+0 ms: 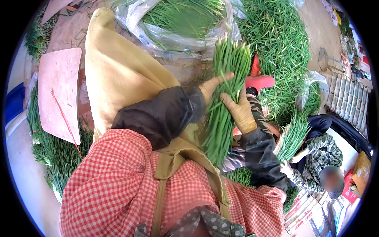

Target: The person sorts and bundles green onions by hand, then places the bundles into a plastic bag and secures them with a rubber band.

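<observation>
Upright in front of my chest is a bundle of garlic chives, its pale cut ends towards the top of the view. My left hand, in a tan glove and slightly blurred, grips it from the left, a digit lying across the stalks. From the right, my right hand, gloved too, clasps it a little lower, thumb on the front; its other fingers are partly hidden behind the stalks. Beyond the bundle, more chives lie in a clear plastic bag. A tan apron covers my lap.
Loose chives are heaped at upper right, near a red boot. At left, a pinkish board with a red tie rests over more chives. A co-worker in a camouflage sleeve holds another bundle at lower right.
</observation>
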### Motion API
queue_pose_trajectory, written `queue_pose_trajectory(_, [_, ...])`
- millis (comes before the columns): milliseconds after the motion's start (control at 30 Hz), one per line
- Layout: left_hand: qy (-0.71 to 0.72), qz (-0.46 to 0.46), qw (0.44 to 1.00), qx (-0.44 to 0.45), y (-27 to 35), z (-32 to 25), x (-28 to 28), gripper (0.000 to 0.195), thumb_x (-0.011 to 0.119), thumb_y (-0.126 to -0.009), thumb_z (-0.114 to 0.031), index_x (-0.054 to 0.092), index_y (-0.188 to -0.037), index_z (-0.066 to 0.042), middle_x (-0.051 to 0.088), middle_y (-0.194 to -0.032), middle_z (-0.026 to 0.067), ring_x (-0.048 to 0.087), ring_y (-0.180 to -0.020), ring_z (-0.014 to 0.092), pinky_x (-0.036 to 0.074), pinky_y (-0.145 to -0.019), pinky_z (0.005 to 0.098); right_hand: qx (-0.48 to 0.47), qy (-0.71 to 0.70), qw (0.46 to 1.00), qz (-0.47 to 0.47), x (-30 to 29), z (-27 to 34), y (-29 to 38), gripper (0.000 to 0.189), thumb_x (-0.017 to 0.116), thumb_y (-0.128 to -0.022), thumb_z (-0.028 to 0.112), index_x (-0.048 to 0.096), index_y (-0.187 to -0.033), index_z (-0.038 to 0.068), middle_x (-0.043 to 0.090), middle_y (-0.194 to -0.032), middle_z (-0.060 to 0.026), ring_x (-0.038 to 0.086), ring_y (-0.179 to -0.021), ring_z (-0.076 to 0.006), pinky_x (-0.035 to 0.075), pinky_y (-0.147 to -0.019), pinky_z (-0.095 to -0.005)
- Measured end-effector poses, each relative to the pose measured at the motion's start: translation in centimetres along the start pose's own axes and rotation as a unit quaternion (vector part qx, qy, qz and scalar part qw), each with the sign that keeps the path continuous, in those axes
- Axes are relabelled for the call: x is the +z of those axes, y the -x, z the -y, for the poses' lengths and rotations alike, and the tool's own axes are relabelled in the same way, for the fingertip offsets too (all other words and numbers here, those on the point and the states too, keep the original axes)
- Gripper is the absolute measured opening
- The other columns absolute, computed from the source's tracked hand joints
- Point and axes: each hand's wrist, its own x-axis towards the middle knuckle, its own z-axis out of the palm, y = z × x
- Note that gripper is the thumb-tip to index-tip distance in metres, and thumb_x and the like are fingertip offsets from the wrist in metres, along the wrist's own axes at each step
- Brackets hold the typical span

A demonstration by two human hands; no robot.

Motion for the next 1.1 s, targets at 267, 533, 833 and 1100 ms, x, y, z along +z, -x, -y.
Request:
queue_pose_trajectory(267, [0.004, 0.296, 0.952, 0.08, 1.0, -7.8, 2.7, 0.072, 0.063, -0.086, -0.039, 0.036, -0.14, 0.0, 0.043, -0.136, 0.0297, 0.047, -0.122, 0.045, 0.04, -0.104, 0.0531, -0.179, 0.158, 0.97, -0.056, 2.0, 4.9, 4.9, 0.045, 0.047, -0.095, 0.009, 0.041, -0.139, 0.0, 0.053, -0.133, -0.0178, 0.051, -0.124, -0.0254, 0.036, -0.103, -0.0313])
queue_pose_trajectory(533, [-0.099, 0.392, 0.904, 0.138, 5.6, -10.6, 4.5, 0.083, 0.064, -0.083, -0.044, 0.03, -0.143, 0.003, 0.039, -0.14, 0.0296, 0.046, -0.125, 0.043, 0.038, -0.106, 0.0499, -0.177, 0.034, 0.974, -0.134, -2.5, 8.1, 10.6, 0.053, 0.043, -0.098, 0.038, 0.05, -0.133, -0.001, 0.055, -0.131, -0.012, 0.057, -0.111, -0.0229, 0.044, -0.091, -0.034])
queue_pose_trajectory(833, [-0.051, 0.357, 0.931, 0.057, 6.6, -8.2, 5.8, 0.045, 0.06, -0.09, -0.02, 0.05, -0.129, 0.001, 0.06, -0.12, 0.0174, 0.063, -0.106, 0.026, 0.05, -0.095, 0.0381, -0.144, -0.215, 0.963, -0.076, -4.2, 15.5, -3.2, 0.059, 0.034, -0.1, 0.044, 0.048, -0.131, -0.003, 0.055, -0.13, -0.0176, 0.055, -0.114, -0.031, 0.041, -0.098, -0.039])
queue_pose_trajectory(1100, [0.035, 0.315, 0.945, 0.078, 6.7, -7.3, 6.5, 0.034, 0.063, -0.088, -0.018, 0.057, -0.117, -0.001, 0.067, -0.102, 0.0142, 0.066, -0.094, 0.027, 0.055, -0.083, 0.0435, -0.122, -0.144, 0.977, -0.099, 3.5, 15.5, -1.7, 0.085, 0.036, -0.091, 0.069, 0.037, -0.141, -0.001, 0.05, -0.131, -0.0136, 0.048, -0.118, -0.0209, 0.037, -0.102, -0.0327])
